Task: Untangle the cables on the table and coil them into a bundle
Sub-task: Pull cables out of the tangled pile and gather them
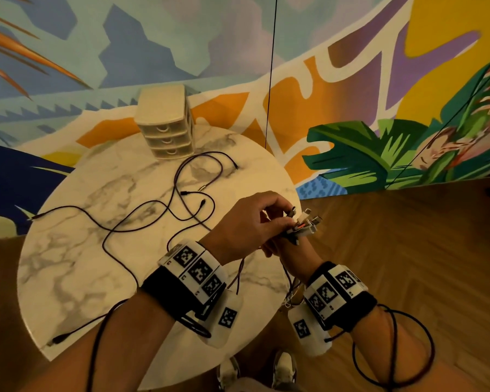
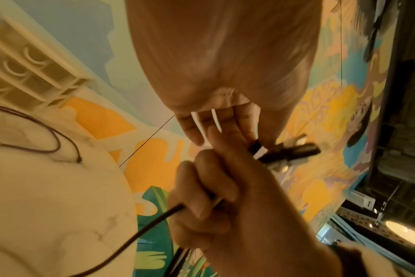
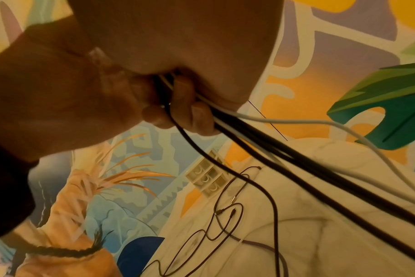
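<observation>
Both hands meet past the round table's (image 1: 68, 278) right edge: the right hand (image 1: 287, 251) is curled round a bunch of black and white cables (image 3: 249, 135), whose plugs (image 1: 304, 223) jut beyond its fingertips. The left hand (image 1: 244, 224) pinches at those plugs from above. More dark cables (image 1: 153, 210) sprawl loose on the tabletop, well apart from the fingers, near a small drawer unit (image 1: 166, 123).

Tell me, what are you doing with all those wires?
A person is sorting cables. The right hand grips a bunch of cables just below their plugs, and the left hand pinches at the plugs. More loose cables lie tangled on the table, near the drawers.
</observation>
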`<state>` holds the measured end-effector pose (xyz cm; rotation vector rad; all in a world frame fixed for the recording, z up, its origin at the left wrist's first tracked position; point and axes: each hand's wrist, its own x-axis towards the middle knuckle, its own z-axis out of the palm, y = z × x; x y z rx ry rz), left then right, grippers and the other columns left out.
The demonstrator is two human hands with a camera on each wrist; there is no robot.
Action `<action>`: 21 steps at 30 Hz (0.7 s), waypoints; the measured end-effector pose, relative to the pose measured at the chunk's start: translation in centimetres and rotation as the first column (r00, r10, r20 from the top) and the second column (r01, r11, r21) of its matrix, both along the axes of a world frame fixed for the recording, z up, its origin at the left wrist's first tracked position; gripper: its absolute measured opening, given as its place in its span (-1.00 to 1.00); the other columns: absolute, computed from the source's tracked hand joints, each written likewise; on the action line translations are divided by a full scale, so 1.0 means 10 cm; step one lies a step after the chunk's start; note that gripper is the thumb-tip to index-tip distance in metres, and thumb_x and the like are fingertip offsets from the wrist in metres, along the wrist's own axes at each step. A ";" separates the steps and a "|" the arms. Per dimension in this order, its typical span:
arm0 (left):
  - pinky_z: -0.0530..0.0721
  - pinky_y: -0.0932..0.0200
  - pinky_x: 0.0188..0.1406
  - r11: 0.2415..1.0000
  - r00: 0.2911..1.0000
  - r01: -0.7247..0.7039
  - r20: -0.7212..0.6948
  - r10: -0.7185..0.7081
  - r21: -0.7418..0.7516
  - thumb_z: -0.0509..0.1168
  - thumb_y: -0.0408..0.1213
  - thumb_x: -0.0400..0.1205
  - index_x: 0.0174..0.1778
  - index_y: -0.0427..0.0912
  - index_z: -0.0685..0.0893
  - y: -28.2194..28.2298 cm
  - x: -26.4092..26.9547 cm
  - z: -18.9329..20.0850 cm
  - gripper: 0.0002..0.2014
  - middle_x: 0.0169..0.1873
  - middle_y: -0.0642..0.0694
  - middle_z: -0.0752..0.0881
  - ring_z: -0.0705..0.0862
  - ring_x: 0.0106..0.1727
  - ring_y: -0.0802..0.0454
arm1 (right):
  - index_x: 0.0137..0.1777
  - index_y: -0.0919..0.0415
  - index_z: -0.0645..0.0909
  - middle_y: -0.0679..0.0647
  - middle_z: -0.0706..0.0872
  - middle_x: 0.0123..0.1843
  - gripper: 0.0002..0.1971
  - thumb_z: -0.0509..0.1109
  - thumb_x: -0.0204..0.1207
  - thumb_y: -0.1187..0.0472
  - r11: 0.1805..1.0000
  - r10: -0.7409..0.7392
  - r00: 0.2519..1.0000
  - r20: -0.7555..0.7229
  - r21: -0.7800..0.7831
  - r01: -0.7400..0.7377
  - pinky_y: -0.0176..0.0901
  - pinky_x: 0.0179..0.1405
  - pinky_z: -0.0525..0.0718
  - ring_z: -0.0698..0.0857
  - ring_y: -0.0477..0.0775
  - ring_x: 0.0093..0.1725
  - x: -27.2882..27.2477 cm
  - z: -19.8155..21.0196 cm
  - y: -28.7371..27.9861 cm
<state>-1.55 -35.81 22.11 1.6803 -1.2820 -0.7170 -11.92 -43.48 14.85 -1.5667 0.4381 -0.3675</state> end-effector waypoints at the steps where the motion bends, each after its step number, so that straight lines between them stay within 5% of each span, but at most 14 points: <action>1: 0.68 0.21 -0.25 1.000 1.000 -0.010 -0.022 0.010 -0.006 0.38 -0.26 0.59 0.00 -0.08 0.66 0.02 -0.01 -0.02 -0.90 -0.09 -0.04 0.71 0.71 -0.15 0.06 | -0.31 -0.01 0.54 -0.09 0.53 -0.57 -0.62 0.11 0.68 0.35 1.000 0.012 1.000 -0.019 -0.005 -0.012 -0.15 -0.44 0.48 0.48 -0.15 -0.55 -0.01 0.01 -0.01; 5: 0.66 0.22 -0.32 0.999 0.997 -0.019 -0.069 0.016 -0.043 0.37 -0.29 0.59 -0.01 -0.09 0.66 0.03 -0.07 -0.02 -0.91 -0.13 -0.07 0.68 0.70 -0.25 -0.05 | -0.49 0.06 0.47 -0.06 0.55 -0.55 -0.52 0.12 0.68 0.39 0.990 0.024 0.992 -0.125 -0.134 -0.041 -0.42 -0.35 0.48 0.54 -0.19 -0.55 -0.06 0.07 -0.04; 8: 0.67 0.19 -0.28 0.996 0.998 -0.016 -0.065 0.011 -0.082 0.35 -0.26 0.60 0.05 -0.05 0.65 0.05 -0.07 -0.03 -0.87 -0.07 -0.07 0.67 0.70 -0.15 0.03 | -0.41 0.05 0.50 0.03 0.54 -0.57 -0.57 0.09 0.71 0.32 0.994 0.000 0.995 -0.098 -0.113 -0.011 -0.46 -0.44 0.43 0.51 -0.19 -0.61 -0.06 0.11 -0.04; 12: 0.54 0.36 -0.20 0.952 0.957 -0.287 -0.073 0.280 -0.108 0.31 -0.24 0.50 0.25 0.03 0.55 0.16 -0.01 -0.27 -0.62 0.09 0.10 0.60 0.57 -0.09 0.14 | -0.47 0.29 0.59 -0.02 0.54 -0.58 -0.40 0.02 0.70 -0.01 0.994 -0.112 0.992 -0.062 -0.015 0.112 -0.40 -0.43 0.35 0.41 -0.17 -0.57 0.00 0.15 -0.03; 15: 0.55 0.41 -0.29 0.951 0.951 -0.165 -0.212 0.224 0.261 0.35 -0.37 0.55 0.35 -0.02 0.47 0.29 -0.09 -0.72 -0.55 0.20 0.03 0.59 0.55 -0.22 0.13 | -0.57 0.20 0.47 0.12 0.54 -0.49 -0.39 0.00 0.75 0.05 0.969 -0.239 0.970 0.052 0.078 0.235 -0.16 -0.23 0.46 0.51 0.05 -0.41 0.03 0.21 -0.05; 18: 0.55 0.33 -0.46 0.839 0.948 0.144 -0.317 0.035 0.524 0.30 -0.28 0.64 0.04 -0.11 0.61 0.54 -0.32 -1.34 -0.91 -0.09 -0.03 0.66 0.57 -0.39 0.20 | -0.66 0.17 0.26 0.09 0.28 -0.67 -0.36 0.01 0.74 0.04 0.920 -0.216 0.972 0.096 0.353 0.170 -0.05 -0.41 0.50 0.44 0.14 -0.61 0.02 0.30 -0.09; 21: 0.65 0.13 -0.24 0.857 0.974 -0.171 -0.048 0.221 0.487 0.34 -0.29 0.58 -0.15 -0.13 0.58 0.82 -0.40 -1.73 -0.94 -0.22 -0.02 0.61 0.51 -0.37 0.24 | -0.64 0.15 0.19 0.05 0.16 -0.70 -0.38 0.05 0.69 -0.03 0.848 -0.216 0.968 0.123 0.515 0.124 -0.21 -0.67 0.37 0.18 0.00 -0.72 -0.03 0.36 -0.16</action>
